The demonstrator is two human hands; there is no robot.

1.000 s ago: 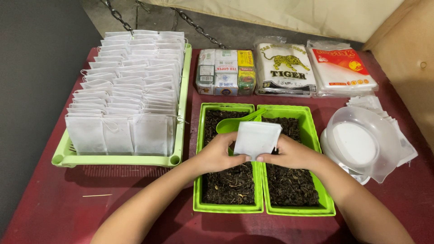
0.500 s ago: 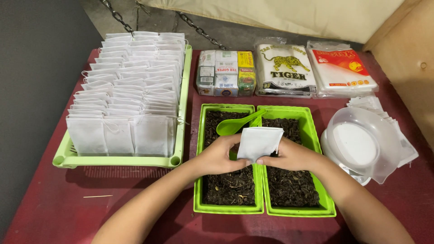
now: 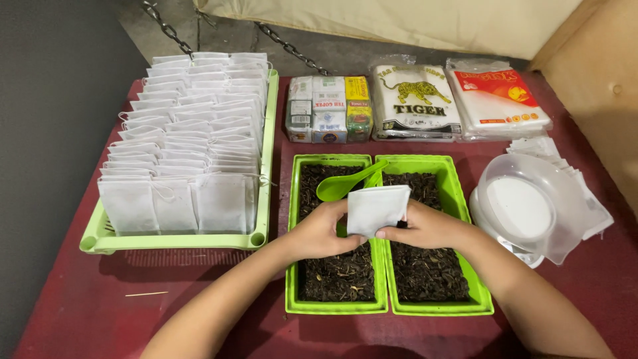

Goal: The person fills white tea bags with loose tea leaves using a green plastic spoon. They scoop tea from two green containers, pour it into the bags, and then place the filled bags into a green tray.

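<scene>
Both hands hold one small white fabric pouch (image 3: pixel 375 207) over the two green trays. My left hand (image 3: pixel 319 230) grips its left edge and my right hand (image 3: pixel 425 226) grips its right lower corner. Under them, the left green tray (image 3: pixel 290 266) and the right green tray (image 3: pixel 480 279) are filled with dark loose tea leaves. A green plastic scoop (image 3: pixel 342 184) lies across the far ends of the trays, just beyond the pouch.
A long green basket (image 3: pixel 169 240) on the left holds several rows of filled white pouches. Boxes (image 3: pixel 329 108) and two flat packets (image 3: pixel 415 101) lie at the back. A clear plastic bowl (image 3: pixel 525 207) sits on a stack of white pouches at the right.
The pouch has dropped slightly toward the trays and tilted a little; both hands stay on it. Nothing else moved.
</scene>
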